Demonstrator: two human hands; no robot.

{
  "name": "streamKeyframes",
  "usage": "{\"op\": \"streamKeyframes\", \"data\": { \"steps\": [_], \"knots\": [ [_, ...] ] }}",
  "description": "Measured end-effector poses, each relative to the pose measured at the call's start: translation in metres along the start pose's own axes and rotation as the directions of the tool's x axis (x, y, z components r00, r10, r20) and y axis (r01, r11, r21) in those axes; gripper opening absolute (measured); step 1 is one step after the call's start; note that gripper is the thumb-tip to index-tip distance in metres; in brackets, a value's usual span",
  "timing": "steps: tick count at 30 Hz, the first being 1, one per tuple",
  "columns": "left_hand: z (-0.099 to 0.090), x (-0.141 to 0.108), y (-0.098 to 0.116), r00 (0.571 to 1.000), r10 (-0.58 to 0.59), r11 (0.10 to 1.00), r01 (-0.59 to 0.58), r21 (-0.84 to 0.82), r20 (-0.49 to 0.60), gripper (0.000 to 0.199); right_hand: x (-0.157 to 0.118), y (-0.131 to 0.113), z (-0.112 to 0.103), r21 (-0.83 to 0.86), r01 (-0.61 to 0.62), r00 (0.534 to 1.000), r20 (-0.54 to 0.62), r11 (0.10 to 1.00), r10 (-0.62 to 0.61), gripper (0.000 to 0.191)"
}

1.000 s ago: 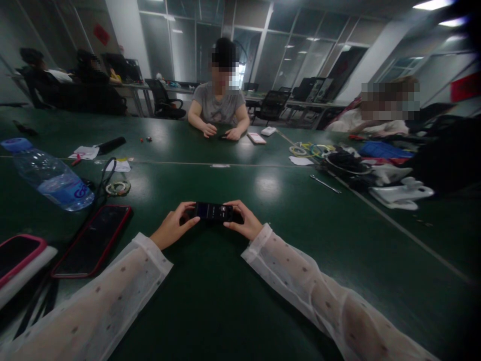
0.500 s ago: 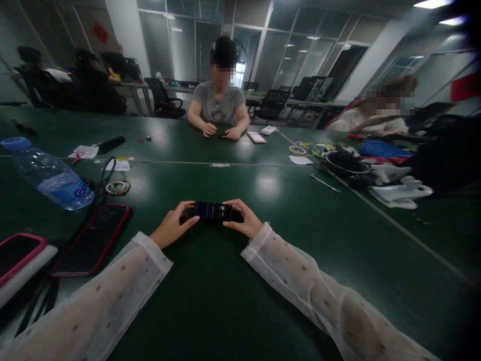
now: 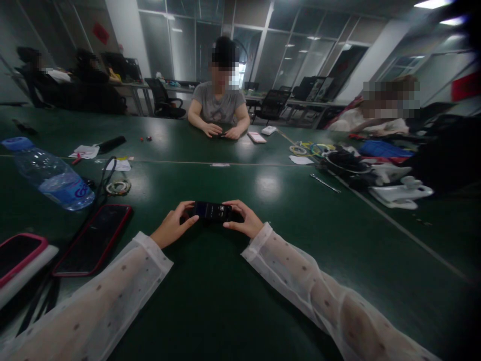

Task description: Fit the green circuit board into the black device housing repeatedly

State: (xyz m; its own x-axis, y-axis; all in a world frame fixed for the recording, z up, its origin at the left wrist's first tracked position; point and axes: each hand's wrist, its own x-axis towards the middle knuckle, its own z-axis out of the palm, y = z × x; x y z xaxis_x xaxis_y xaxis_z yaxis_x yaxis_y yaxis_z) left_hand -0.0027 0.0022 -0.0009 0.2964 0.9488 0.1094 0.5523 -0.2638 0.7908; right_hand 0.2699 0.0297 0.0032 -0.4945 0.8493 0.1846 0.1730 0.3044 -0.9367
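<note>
A small black device [image 3: 211, 211] with a lit screen lies sideways between my two hands, just above or on the green table [image 3: 210, 296]; which of the two I cannot tell. Its left end is gripped by my left hand [image 3: 175, 224], thumb in front and fingers behind. On the other end, my right hand [image 3: 244, 218] holds it the same way. White and grey marks show on the screen, too small to read. Fingertips behind the device are partly hidden. Sheer white dotted sleeves cover both forearms.
To the left are a water bottle [image 3: 56, 175], a red-edged phone [image 3: 95, 240], a pink-cased phone [image 3: 20, 255] and a beaded bracelet [image 3: 118, 187]. A wrench [image 3: 325, 183] and a pile of cables [image 3: 349, 165] lie right. Across the table sits a person [image 3: 219, 103].
My hands and the black device have stayed in place. Across the table, the person's hands have come slightly closer together.
</note>
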Motion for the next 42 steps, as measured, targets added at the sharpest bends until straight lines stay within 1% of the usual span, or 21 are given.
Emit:
{"op": "streamKeyframes", "data": {
  "steps": [5, 12, 18, 23, 28, 33, 36, 39, 42],
  "knots": [
    [-0.001, -0.001, 0.002, 1.0, -0.012, 1.0, 0.012, 0.011, 0.005, 0.055, 0.001, 0.006, 0.0, 0.03, -0.007, 1.0, 0.004, 1.0, 0.007, 0.055],
    [0.001, 0.0, 0.0, 1.0, 0.021, 1.0, -0.021, -0.004, -0.013, 0.052, 0.001, 0.01, 0.001, -0.006, -0.034, 0.999, -0.01, 0.999, 0.034, 0.056],
    [0.001, 0.001, -0.002, 1.0, 0.025, 1.0, -0.025, -0.002, -0.006, 0.053, 0.001, 0.011, 0.0, -0.012, -0.043, 0.999, 0.005, 0.999, 0.043, 0.057],
    [0.0, 0.0, 0.0, 1.0, 0.021, 1.0, -0.021, -0.006, -0.002, 0.053, 0.001, 0.01, -0.001, -0.019, -0.032, 0.999, 0.008, 0.999, 0.032, 0.056],
    [0.0, 0.0, 0.0, 1.0, 0.015, 1.0, -0.015, -0.004, 0.005, 0.054, 0.001, 0.009, 0.0, -0.029, -0.056, 0.998, 0.006, 0.998, 0.056, 0.055],
    [0.001, 0.0, -0.002, 1.0, -0.008, 1.0, 0.008, 0.013, -0.013, 0.052, 0.0, 0.003, 0.002, -0.022, -0.064, 0.998, -0.001, 0.998, 0.064, 0.054],
    [0.001, 0.001, -0.003, 1.0, -0.01, 1.0, 0.01, 0.014, -0.017, 0.051, 0.0, 0.001, 0.003, -0.025, -0.068, 0.998, 0.014, 0.997, 0.069, 0.058],
    [0.002, 0.002, -0.003, 1.0, -0.02, 1.0, 0.02, 0.002, -0.019, 0.051, 0.0, 0.004, 0.004, -0.065, -0.043, 0.999, 0.002, 0.997, 0.043, 0.067],
    [0.003, 0.002, -0.003, 0.999, -0.031, 0.999, 0.031, -0.009, -0.026, 0.051, 0.0, 0.008, 0.005, -0.146, -0.01, 0.999, -0.038, 0.989, 0.004, 0.064]
  ]
}}
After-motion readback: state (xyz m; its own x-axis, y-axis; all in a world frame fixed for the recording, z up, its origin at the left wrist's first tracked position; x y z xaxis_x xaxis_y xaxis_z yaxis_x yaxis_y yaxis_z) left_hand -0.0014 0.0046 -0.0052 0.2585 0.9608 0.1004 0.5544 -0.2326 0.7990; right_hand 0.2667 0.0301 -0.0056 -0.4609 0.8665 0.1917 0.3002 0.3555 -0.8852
